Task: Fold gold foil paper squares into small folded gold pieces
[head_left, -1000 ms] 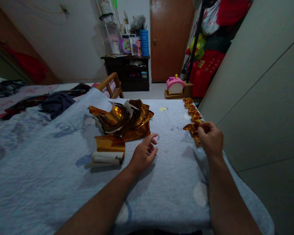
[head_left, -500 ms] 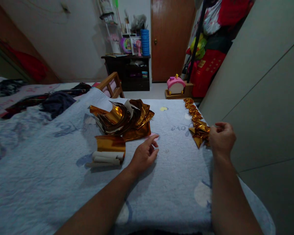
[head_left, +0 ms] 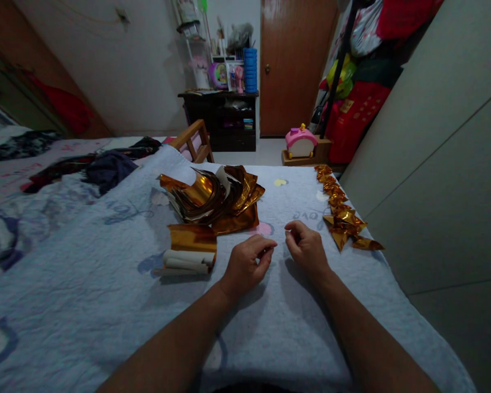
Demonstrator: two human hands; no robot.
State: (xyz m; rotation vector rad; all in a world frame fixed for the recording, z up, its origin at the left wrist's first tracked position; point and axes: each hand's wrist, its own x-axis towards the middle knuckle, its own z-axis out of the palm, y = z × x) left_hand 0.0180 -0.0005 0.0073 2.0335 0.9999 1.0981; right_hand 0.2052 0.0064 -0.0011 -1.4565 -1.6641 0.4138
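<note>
The left hand (head_left: 247,265) and right hand (head_left: 310,252) look empty, fingers bent near thumbs. On the left, white-and-gold rolled paper (head_left: 188,262) might roll if bumped. On the right, folded shiny gold foil pieces (head_left: 347,217) sit near the pale blue cloth (head_left: 278,327)'s edge; a nudge could drop one. Farther, the loose, curled gold foil sheets (head_left: 200,194) might slide.

One camera is worn on the person's head; it faces forward and down, above the two forearms (head_left: 172,333). The left hand (head_left: 247,266) and right hand (head_left: 309,251) are quite near, around the middle of the view. Under them spreads the blanket (head_left: 270,333); well beyond them appears the door (head_left: 297,82), and to their right, the pale panel (head_left: 445,180).
</note>
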